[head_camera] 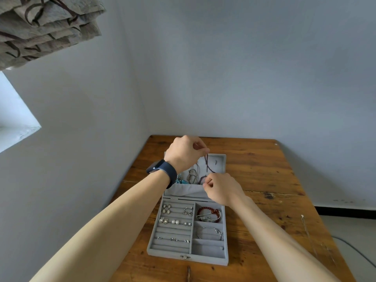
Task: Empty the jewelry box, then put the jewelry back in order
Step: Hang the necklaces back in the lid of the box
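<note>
A grey velvet jewelry box [224, 259] lies open on the wooden table [264, 171], its lid [220, 159] raised at the far side. My left hand [183, 152] pinches the top of a purple beaded necklace [207, 162] against the lid. My right hand [220, 189] pinches the same necklace's lower end by the lid pocket [183, 191]. Other necklaces [192, 177] and a turquoise piece [180, 180] hang in the lid. Earrings [175, 221] sit in the ring rows, a red bracelet [209, 211] and a silver bangle [209, 232] in the right compartments.
A thin silver chain [308, 231] lies loose on the table's right side. A wall corner borders the table at the back and left. A patterned curtain [46, 27] hangs at the upper left. A cable [354, 251] runs on the floor at right.
</note>
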`<state>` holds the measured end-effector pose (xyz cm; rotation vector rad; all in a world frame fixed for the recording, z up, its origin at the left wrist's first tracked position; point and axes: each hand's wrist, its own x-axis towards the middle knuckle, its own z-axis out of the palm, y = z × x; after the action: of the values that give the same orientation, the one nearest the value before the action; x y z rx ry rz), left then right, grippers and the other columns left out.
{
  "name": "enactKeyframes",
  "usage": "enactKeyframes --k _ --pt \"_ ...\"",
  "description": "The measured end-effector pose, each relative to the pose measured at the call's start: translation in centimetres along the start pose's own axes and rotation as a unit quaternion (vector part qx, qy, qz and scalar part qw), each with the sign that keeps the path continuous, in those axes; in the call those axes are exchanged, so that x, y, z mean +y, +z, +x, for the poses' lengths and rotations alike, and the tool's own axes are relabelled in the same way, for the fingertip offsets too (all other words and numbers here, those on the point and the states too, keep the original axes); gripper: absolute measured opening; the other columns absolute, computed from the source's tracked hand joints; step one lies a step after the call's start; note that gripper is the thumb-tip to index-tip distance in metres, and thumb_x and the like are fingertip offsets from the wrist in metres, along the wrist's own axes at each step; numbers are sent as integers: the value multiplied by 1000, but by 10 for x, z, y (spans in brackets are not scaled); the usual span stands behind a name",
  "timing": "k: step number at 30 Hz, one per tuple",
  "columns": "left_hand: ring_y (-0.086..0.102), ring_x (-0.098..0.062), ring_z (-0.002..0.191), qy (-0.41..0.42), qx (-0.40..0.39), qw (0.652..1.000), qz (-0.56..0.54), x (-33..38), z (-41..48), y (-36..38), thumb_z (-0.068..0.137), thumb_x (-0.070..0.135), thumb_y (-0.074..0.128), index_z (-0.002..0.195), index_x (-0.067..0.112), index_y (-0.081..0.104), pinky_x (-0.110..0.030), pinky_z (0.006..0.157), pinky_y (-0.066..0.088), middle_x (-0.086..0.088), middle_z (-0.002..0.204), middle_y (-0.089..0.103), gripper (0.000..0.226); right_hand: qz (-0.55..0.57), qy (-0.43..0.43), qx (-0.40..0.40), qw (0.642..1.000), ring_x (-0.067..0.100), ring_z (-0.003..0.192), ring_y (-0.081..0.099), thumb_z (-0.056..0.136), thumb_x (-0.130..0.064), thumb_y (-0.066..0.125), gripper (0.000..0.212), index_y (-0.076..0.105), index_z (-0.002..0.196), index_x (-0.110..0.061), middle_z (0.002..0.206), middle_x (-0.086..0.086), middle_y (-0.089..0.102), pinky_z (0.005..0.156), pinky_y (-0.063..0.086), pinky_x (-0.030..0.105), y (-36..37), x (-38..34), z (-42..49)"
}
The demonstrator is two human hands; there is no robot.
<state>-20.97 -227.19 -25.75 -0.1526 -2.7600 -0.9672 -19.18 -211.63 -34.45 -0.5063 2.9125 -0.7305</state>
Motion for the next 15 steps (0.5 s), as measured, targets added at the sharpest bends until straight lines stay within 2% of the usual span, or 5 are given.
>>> enactKeyframes --k 3,6,8,12,15 --pt "63 -6 77 -1 -6 996 90 -9 -3 8 89 44 69 85 36 69 -23 62 52 18 85 65 9 24 17 76 997 22 91 69 96 -32 51 21 67 103 -19 94 -4 75 71 53 33 -1 4 -1" --pt "60 -5 74 -8 -9 993 117 -16 -4 15 88 46 69 84 38 68 -20 57 45 18 80 63 9 43 18 164 985 19 89 69 92 -27 59 10 66 97 -23 94 -5 73 71 54 31 -1 10 -3" --pt "62 -7 76 -13 -21 992 125 -20 -4 19 88 45 70 88 36 70 -22 58 48 15 84 67 9 50 13 200 978 19 87 67 90 -29 64 11 65 97 -21 94 -4 70 70 53 32 0 14 -2" --pt "63 -7 77 -19 -41 990 130 -23 -2 25 88 42 71 91 34 74 -25 60 52 12 87 69 10 88 -9 219 972 17 94 63 91 -41 68 31 65 115 -21 105 -2 67 73 48 27 -3 16 4" --pt "64 -9 80 -15 -59 991 121 -23 -1 27 89 38 72 94 31 76 -33 71 59 10 90 71 10 89 -25 198 976 18 95 65 92 -44 65 29 71 114 -25 105 -2 70 75 52 31 -4 13 10"
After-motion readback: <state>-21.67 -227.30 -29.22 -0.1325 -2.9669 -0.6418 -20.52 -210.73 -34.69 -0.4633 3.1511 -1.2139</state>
